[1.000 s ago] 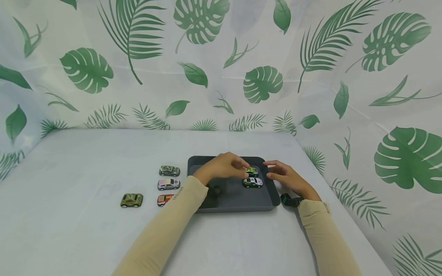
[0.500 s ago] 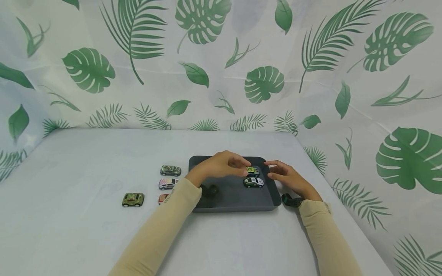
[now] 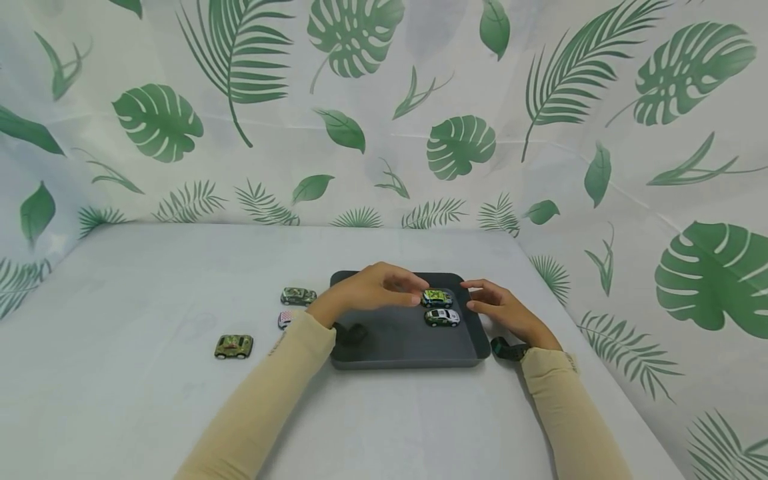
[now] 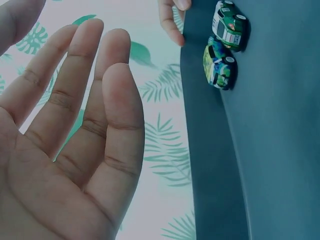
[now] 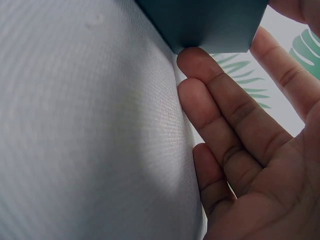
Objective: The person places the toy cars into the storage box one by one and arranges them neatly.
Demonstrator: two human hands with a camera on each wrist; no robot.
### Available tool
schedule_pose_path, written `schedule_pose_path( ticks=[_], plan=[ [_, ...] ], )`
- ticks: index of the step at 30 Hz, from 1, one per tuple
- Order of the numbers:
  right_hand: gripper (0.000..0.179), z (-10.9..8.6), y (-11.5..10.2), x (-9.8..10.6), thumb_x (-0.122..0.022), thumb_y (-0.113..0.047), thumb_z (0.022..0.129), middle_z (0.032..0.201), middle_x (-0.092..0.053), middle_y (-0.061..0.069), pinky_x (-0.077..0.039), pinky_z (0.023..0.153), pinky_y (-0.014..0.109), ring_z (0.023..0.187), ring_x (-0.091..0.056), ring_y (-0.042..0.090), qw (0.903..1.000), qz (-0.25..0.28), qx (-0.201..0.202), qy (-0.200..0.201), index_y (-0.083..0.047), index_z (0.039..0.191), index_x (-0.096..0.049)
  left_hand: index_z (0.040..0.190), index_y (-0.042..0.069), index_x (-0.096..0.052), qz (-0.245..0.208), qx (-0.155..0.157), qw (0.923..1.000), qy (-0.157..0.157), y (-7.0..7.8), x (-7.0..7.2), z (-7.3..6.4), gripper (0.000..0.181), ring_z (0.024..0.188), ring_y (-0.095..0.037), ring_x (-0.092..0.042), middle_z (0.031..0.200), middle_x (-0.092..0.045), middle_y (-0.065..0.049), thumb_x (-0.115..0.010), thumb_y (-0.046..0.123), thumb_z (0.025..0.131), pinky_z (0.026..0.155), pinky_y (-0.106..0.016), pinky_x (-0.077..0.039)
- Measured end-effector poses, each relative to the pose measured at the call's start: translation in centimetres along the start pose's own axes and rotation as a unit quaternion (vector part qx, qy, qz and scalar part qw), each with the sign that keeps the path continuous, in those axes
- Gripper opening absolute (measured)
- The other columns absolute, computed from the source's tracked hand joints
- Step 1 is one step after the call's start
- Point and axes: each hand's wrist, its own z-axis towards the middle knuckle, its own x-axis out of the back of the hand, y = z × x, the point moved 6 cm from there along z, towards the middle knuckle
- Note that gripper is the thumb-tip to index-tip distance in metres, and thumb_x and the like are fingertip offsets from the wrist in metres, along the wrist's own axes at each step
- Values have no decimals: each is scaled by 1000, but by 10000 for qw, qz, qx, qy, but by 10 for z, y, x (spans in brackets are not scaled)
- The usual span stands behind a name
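Observation:
My left hand (image 3: 381, 285) hovers over the dark grey tray (image 3: 414, 364) with loosely bent fingers and nothing in them; the left wrist view shows its palm bare. Just right of its fingertips, a yellow-green toy car (image 3: 437, 298) stands in the tray's back right part. A white and green toy car (image 3: 442, 318) is parked in front of it. At the tray's right wall is my right hand (image 3: 507, 312), its fingers relaxed. In the right wrist view, fingertips (image 5: 197, 62) lie close against the tray's outer side (image 5: 215, 30); whether they press it, I cannot tell.
Left of the tray, a dark camouflage toy car (image 3: 298, 296) and a pale checkered one (image 3: 288, 319), partly behind my left sleeve (image 3: 264, 393), stand on the white table (image 3: 120, 400). Further left is a green camouflage car (image 3: 234, 347). Leaf-printed cloth (image 3: 384, 167) hangs behind.
My left hand has drawn back leftward from the yellow-green car, which now shows in full. My left sleeve now hides the red car on the table. The right hand stays at the tray's wall.

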Motion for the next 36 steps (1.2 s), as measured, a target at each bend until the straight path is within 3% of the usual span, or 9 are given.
schedule_pose_path(
  ticks=[11, 20, 36],
  plan=[
    [53, 0, 0, 0, -65, -16, 109, 148, -58, 35, -30, 119, 75, 139, -54, 53, 9999, 4, 97, -39, 1, 156, -49, 146, -5, -64, -188, -226, 9995, 87, -3, 3, -13, 42, 122, -23, -72, 146, -66, -22, -69, 9, 107, 104, -33, -57],
    [53, -1, 0, 0, -66, -17, 109, 148, -58, 34, -30, 119, 76, 140, -54, 52, 9999, -34, 97, -20, 0, 157, -49, 144, -5, -65, -230, -392, 9988, 162, 0, 10, -27, 40, 123, -24, -72, 140, -71, -17, -69, 8, 106, 104, -34, -57],
    [53, -2, 0, 0, -66, -17, 109, 148, -58, 34, -30, 119, 76, 139, -54, 52, 10000, -43, 69, 15, 0, 157, -50, 142, -5, -67, -175, -313, 9992, 184, -2, 14, -48, 39, 119, -22, -73, 137, -73, -16, -69, 8, 105, 103, -35, -58]
  ],
)
